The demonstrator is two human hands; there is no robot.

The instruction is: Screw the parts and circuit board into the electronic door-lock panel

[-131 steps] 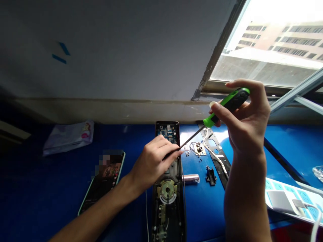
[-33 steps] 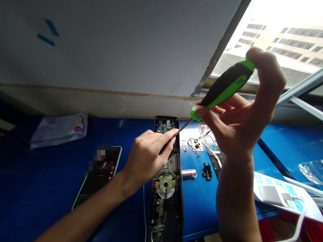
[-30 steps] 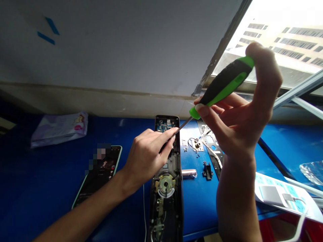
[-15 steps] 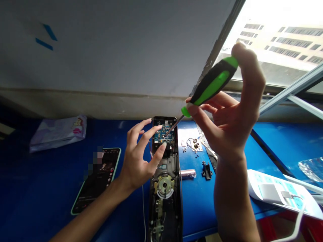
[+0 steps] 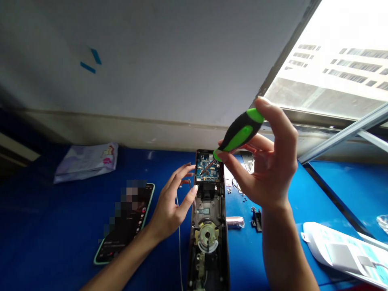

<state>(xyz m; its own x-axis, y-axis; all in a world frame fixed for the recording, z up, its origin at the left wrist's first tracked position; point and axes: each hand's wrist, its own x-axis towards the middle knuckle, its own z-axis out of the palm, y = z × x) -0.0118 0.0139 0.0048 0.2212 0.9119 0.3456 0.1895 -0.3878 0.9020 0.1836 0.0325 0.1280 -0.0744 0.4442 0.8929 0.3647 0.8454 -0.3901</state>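
My right hand point(image 5: 269, 161) grips a green and black screwdriver point(image 5: 239, 135), index finger on the handle's end and thumb near its collar. The shaft slants down to the left, its tip at the lower left part of a blue circuit board point(image 5: 209, 167). That board sits in the top of a long black housing point(image 5: 223, 242), which also holds a round metal part point(image 5: 207, 236). My left hand point(image 5: 172, 206) is beside the housing's left edge, fingers apart and holding nothing, the thumb tip close to the edge.
A phone point(image 5: 127, 226) and a plastic packet point(image 5: 87, 161) lie left on the blue table point(image 5: 151, 165). Right of the housing are small screws point(image 5: 229, 190), a pink wrapped cylinder point(image 5: 235, 222) and a black bracket point(image 5: 257, 219). A white power strip point(image 5: 318, 242) is far right.
The view has shifted. The screwdriver tip has moved left and down on the board, with my right hand lower. My left hand has drawn back from the board to the housing's left edge.
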